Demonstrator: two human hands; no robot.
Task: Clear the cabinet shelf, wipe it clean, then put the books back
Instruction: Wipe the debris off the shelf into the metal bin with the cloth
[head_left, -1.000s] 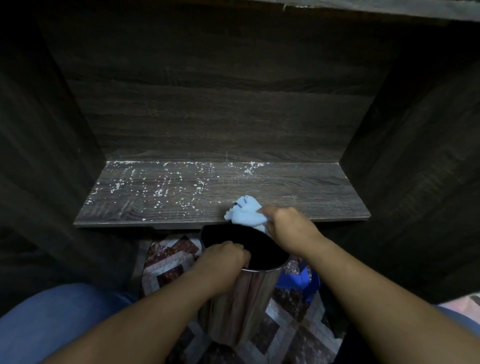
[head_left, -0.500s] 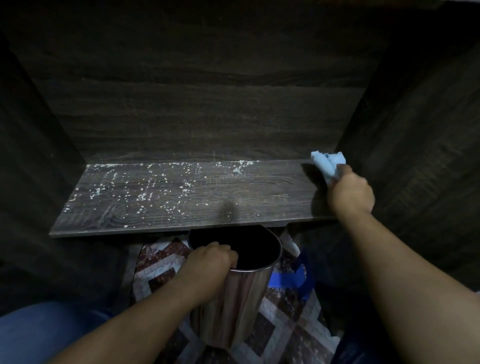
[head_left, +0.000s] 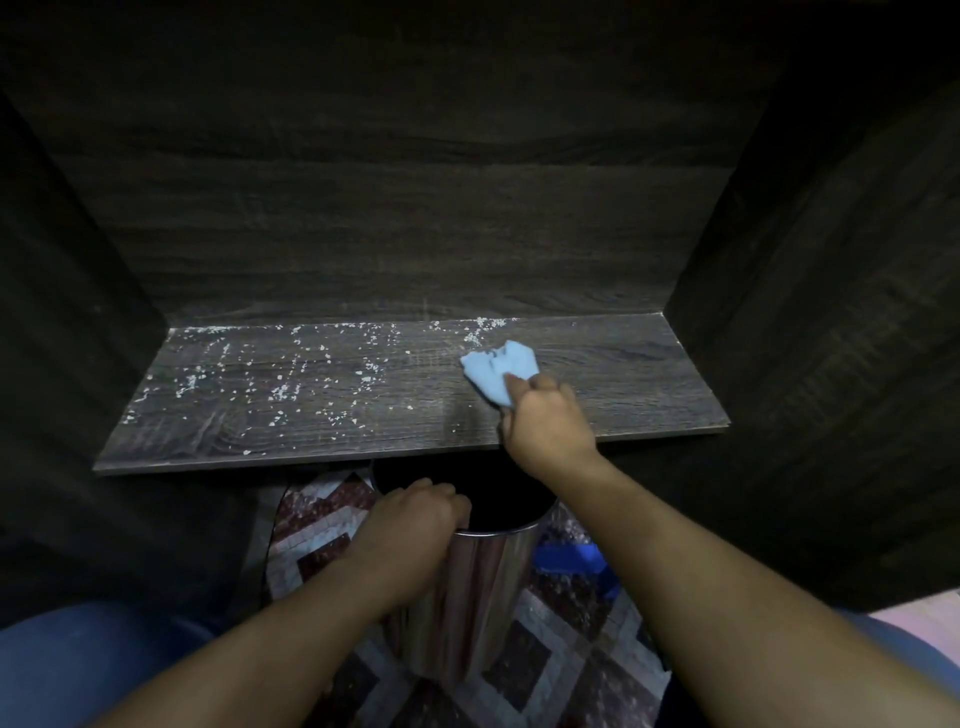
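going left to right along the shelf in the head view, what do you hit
left cabinet wall → white crumbs → blue cloth, gripped by the right hand → bare shelf board → right cabinet wall. The left hand holds the metal bin below the shelf.

Lit dimly from in front of the shelf (head_left: 623, 395); sank into near-black above and beside it; looked soft throughout, with straight lines bowed far out from it.

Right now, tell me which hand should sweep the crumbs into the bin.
Right: the right hand holds the cloth on the shelf beside the crumbs, while the left hand grips the bin under the shelf edge.
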